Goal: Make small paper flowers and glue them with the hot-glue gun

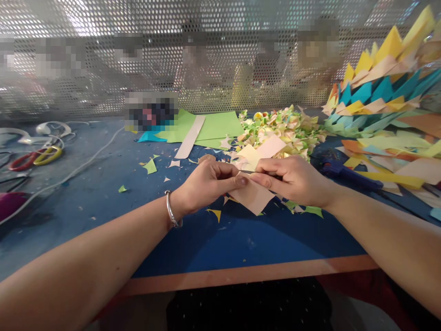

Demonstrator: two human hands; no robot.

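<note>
Between my two hands is a piece of pale peach paper, held above the blue table. My left hand, with a silver bangle at the wrist, pinches its left edge between thumb and fingers. The thumb and bent forefinger of my right hand close on the paper's upper edge. A thin dark edge shows between my hands; I cannot make out what it is. Just behind them lie pale yellow and peach paper pieces. Small paper scraps are scattered beneath the hands.
Behind stand a heap of paper cuttings and green sheets with a peach strip. A spiky folded-paper piece and a dark blue tool are at right. Scissors and a white cable lie left, before a perforated metal screen.
</note>
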